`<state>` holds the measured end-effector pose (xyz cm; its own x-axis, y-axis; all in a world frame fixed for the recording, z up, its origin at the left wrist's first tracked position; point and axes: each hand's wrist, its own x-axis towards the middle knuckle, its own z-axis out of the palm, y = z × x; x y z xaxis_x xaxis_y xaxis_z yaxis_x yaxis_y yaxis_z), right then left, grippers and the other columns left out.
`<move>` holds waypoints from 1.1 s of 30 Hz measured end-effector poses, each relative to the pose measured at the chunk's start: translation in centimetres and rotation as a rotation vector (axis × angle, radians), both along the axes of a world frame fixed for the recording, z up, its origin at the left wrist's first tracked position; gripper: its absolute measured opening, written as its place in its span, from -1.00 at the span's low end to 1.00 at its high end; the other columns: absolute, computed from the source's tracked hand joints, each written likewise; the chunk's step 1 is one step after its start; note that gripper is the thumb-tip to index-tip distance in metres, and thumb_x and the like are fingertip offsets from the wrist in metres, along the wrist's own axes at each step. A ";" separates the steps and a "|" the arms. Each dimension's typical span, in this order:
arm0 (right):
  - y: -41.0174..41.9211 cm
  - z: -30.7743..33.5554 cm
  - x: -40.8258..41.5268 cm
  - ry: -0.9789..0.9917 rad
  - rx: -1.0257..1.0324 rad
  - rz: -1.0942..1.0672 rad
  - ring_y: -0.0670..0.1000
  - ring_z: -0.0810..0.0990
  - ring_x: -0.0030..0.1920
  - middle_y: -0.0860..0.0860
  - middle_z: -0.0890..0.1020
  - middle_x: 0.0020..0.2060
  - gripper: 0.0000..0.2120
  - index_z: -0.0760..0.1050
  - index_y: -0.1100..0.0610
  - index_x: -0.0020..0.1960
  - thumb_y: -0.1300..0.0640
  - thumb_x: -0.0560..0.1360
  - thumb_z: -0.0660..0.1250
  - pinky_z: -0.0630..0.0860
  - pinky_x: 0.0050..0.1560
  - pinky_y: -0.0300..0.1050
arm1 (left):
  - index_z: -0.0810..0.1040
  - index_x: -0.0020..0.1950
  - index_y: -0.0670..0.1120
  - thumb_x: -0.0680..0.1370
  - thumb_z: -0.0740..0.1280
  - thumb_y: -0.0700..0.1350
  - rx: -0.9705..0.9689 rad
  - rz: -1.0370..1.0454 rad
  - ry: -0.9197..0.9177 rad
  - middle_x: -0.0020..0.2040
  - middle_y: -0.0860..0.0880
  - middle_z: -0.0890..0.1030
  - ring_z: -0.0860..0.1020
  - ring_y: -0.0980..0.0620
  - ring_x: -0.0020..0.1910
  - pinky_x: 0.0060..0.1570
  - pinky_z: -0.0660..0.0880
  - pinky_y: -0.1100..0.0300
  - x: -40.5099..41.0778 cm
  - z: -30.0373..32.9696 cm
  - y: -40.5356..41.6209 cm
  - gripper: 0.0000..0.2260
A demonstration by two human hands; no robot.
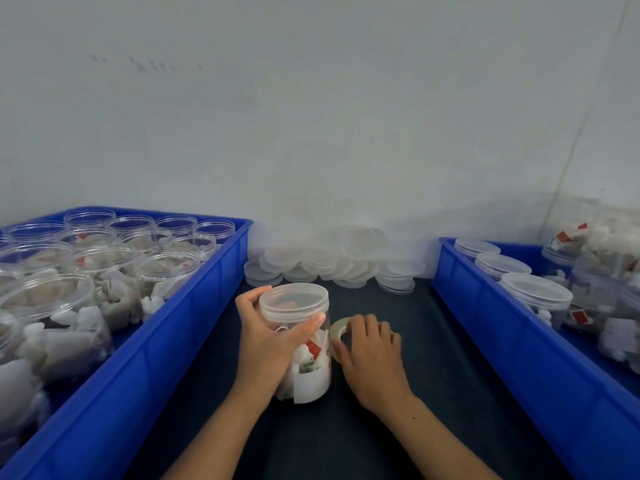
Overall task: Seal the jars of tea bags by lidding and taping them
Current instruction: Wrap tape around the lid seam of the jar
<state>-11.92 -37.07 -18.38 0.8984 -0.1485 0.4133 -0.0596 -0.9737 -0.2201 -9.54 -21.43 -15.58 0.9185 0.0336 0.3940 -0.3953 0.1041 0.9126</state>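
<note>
**Lidded jar held at centre of work surface, tape roll under right hand**

Head view. One clear jar point(300, 344) stands upright on the dark work surface point(398, 427), between two blue crates. Its translucent lid point(293, 299) is seated on top; tea bags with red tags show through the wall. The left hand point(266, 344) grasps the jar from its left side, thumb curled across the front just below the lid, fingers wrapped behind. The right hand point(372, 355) lies just to the right of the jar, fingers curled over a roll of tape point(337, 336) that stands on edge and touches or nearly touches the jar wall; which, I cannot tell. Whether any tape end is drawn out is not discernible.

Left blue crate point(145, 358): open jars of tea bags, unlidded. Right blue crate point(519, 341): jars with lids fitted. A heap of spare lids point(332, 263) rests against the pale wall point(311, 116) behind the jar, well apart from both hands.
</note>
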 end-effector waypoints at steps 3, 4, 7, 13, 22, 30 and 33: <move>1.0 2.7 -0.6 -0.051 0.880 0.331 -0.08 0.47 0.26 -0.10 0.50 0.22 -0.76 0.41 -0.06 0.27 -0.03 0.64 0.13 0.42 0.22 -0.19 | 0.31 0.18 0.06 0.08 0.54 0.09 -0.020 -0.024 -0.009 0.08 0.12 0.51 0.56 0.37 -0.04 -0.12 0.53 0.40 0.0 -0.1 -0.2 -0.26; 1.4 3.5 -0.9 -0.005 1.104 0.448 -0.15 0.48 0.27 -0.15 0.53 0.24 -0.71 0.41 -0.13 0.31 -0.10 0.61 0.14 0.45 0.19 -0.24 | 0.31 0.18 0.06 0.09 0.54 0.10 -0.024 -0.028 -0.009 0.08 0.13 0.51 0.56 0.37 -0.03 -0.13 0.52 0.41 -0.1 -0.1 -0.2 -0.26; 2.6 4.3 -1.1 0.120 1.392 0.665 -0.17 0.51 0.28 -0.18 0.55 0.28 -0.55 0.34 -0.23 0.40 -0.15 0.51 0.22 0.51 0.18 -0.22 | 0.31 0.14 0.17 0.09 0.52 0.15 -0.019 -0.032 -0.003 0.07 0.15 0.51 0.56 0.32 0.01 -0.15 0.52 0.38 -0.1 -0.1 -0.1 -0.31; 3.6 4.0 -0.5 0.083 1.698 0.734 0.04 0.56 0.26 0.03 0.58 0.27 -0.53 0.41 -0.07 0.40 0.11 0.50 0.31 0.56 0.13 -0.09 | 0.34 0.14 0.14 0.09 0.54 0.15 -0.032 -0.087 -0.005 0.12 0.06 0.53 0.58 0.27 0.03 -0.09 0.56 0.28 0.3 -0.3 0.4 -0.31; 3.3 4.3 -0.8 0.031 1.782 0.573 0.03 0.61 0.20 0.03 0.62 0.21 -0.68 0.48 -0.05 0.35 0.07 0.62 0.17 0.60 0.01 -0.12 | 0.30 0.27 0.13 0.10 0.56 0.13 0.014 -0.146 0.017 0.14 0.14 0.49 0.52 0.43 0.00 -0.16 0.48 0.51 0.1 0.4 -0.1 -0.19; 0.0 14.0 -3.6 0.063 1.475 0.376 0.10 0.64 0.13 0.14 0.65 0.13 -0.48 0.50 0.19 0.24 -0.21 0.54 0.21 0.59 0.11 0.01 | 0.36 0.24 0.12 0.20 0.53 0.16 -0.032 -0.216 -0.024 0.01 0.15 0.59 0.59 0.40 -0.15 -0.30 0.47 0.52 -1.8 7.6 -4.8 -0.33; -3.1 17.6 -5.5 -0.009 1.378 0.296 0.17 0.56 0.23 0.20 0.58 0.21 -0.45 0.43 0.25 0.32 -0.16 0.53 0.27 0.45 0.30 0.14 | 0.30 0.35 0.03 0.23 0.50 0.14 -0.069 -0.420 -0.028 0.15 0.02 0.59 0.64 0.24 -0.03 -0.19 0.55 0.39 -3.2 10.7 -7.3 -0.25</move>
